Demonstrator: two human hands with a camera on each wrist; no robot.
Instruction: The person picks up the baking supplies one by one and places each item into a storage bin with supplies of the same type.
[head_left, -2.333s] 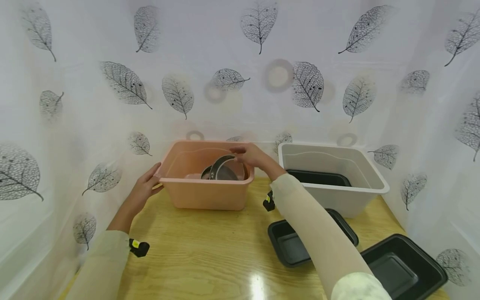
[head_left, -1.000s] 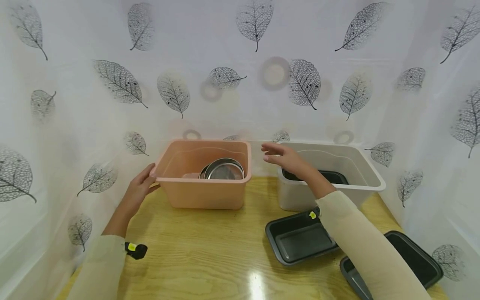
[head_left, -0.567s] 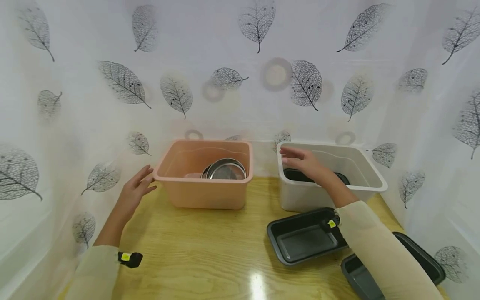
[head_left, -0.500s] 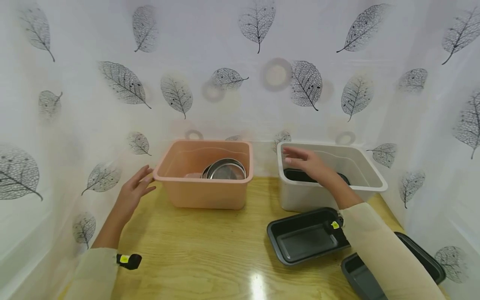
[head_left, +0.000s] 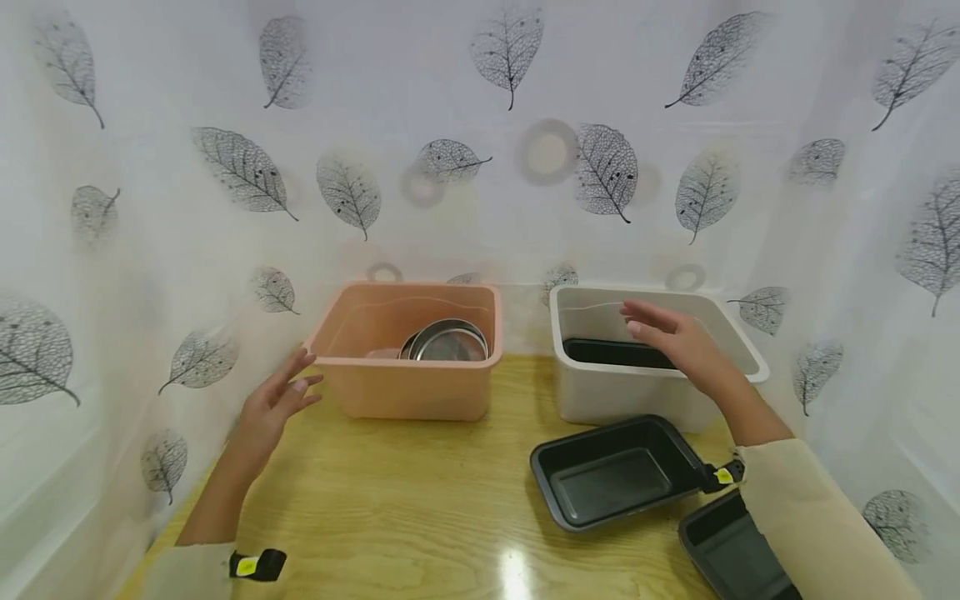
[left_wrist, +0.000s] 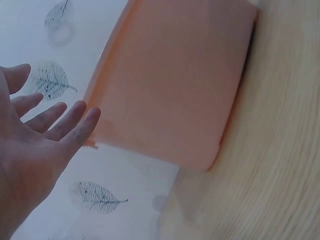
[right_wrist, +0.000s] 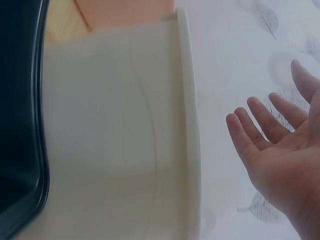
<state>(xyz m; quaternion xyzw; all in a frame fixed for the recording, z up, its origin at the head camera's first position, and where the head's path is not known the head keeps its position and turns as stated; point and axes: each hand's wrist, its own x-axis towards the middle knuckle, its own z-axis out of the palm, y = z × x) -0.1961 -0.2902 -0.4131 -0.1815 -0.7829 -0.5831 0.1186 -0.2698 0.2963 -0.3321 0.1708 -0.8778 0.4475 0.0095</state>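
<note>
Beside the left end of the peach plastic bin [head_left: 412, 392], my left hand [head_left: 264, 412] hovers with loosely spread fingers and holds nothing. Two or so round metal pans [head_left: 452, 343] lean together inside that bin at its right end. My right hand [head_left: 686, 346] is over the white plastic bin [head_left: 630, 396], its fingers extended and nothing in them. A dark loaf pan [head_left: 615, 352] lies inside the white bin, partly hidden by the front wall. In the right wrist view the right hand [right_wrist: 285, 145] is apart from the bin's rim.
In front of the white bin a dark rectangular baking pan [head_left: 611, 475] sits on the wooden table [head_left: 405, 508]. Another dark pan [head_left: 738, 546] lies nearer the right edge, partly hidden by my right sleeve. A white leaf-print curtain [head_left: 450, 217] hangs behind and at both sides.
My right hand has left the round pans in the peach bin and moved right, over the white bin. My left hand has let go of the peach bin's rim and drawn back slightly.
</note>
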